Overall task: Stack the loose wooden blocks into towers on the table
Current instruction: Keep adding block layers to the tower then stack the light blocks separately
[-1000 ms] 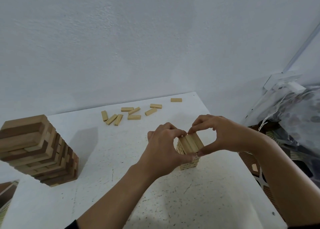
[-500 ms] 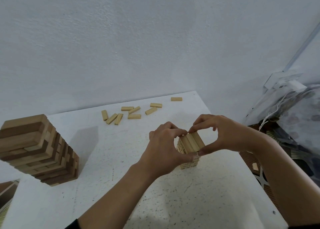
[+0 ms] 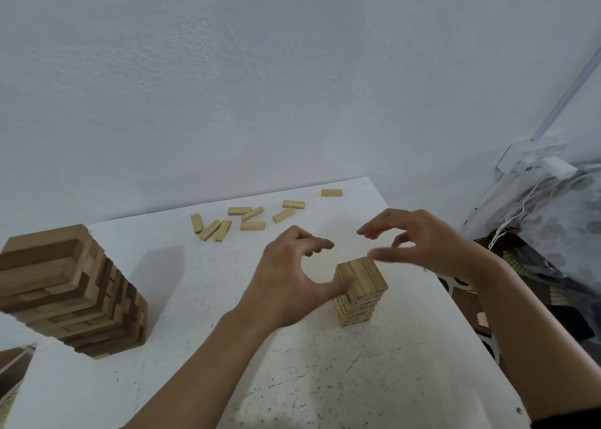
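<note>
A small tower of pale wooden blocks (image 3: 361,290) stands on the white table (image 3: 292,370), right of centre. My left hand (image 3: 289,275) hovers just left of its top, fingers loosely spread, thumb near the top layer; touch cannot be told. My right hand (image 3: 419,243) is lifted above and behind the tower, fingers relaxed and holding nothing. Several loose pale blocks (image 3: 250,219) lie scattered near the table's far edge. A larger tower of mixed light and dark blocks (image 3: 65,289) stands at the left.
A white wall rises right behind the table. Beyond the table's right edge sit a patterned bag with white cords (image 3: 559,220) and a white box (image 3: 533,155). A single block (image 3: 331,192) lies near the far right corner.
Both hands have let go of the small tower's top and spread apart; the right hand rose up and back, the left opened and shifted left.
</note>
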A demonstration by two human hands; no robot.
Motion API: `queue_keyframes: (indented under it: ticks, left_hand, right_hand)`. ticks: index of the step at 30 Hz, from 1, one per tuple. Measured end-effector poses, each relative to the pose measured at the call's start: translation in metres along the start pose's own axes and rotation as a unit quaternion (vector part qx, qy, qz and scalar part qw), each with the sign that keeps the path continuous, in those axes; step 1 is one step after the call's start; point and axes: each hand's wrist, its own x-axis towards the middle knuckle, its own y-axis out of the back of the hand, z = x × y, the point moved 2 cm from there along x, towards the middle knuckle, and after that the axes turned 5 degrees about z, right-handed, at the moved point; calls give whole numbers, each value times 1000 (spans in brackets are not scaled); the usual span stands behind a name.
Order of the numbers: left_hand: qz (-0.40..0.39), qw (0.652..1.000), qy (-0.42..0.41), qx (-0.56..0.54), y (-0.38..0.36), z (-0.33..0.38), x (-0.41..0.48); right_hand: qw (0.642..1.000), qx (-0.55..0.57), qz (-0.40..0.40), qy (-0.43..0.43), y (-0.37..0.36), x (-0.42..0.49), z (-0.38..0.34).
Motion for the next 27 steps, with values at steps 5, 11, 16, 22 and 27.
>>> queue_keyframes:
  ticks: [5, 11, 16, 22, 27]
  left_hand:
    - [90, 995, 20, -36, 9, -39, 24]
    - [-22, 994, 25, 102, -26, -89, 67]
    - [-67, 979, 42, 188, -41, -101, 86]
    - [-9, 974, 25, 225, -47, -108, 90]
    - [-37, 963, -7, 265, -52, -110, 106]
  right_hand:
    - [989, 17, 140, -52, -19, 44, 39]
    - [974, -184, 117, -54, -53, 114, 87]
    - [954, -293, 68, -5, -61, 149, 99]
    - [945, -322, 61, -8, -62, 153, 103]
    - [940, -321, 110, 23, -59, 135, 104]
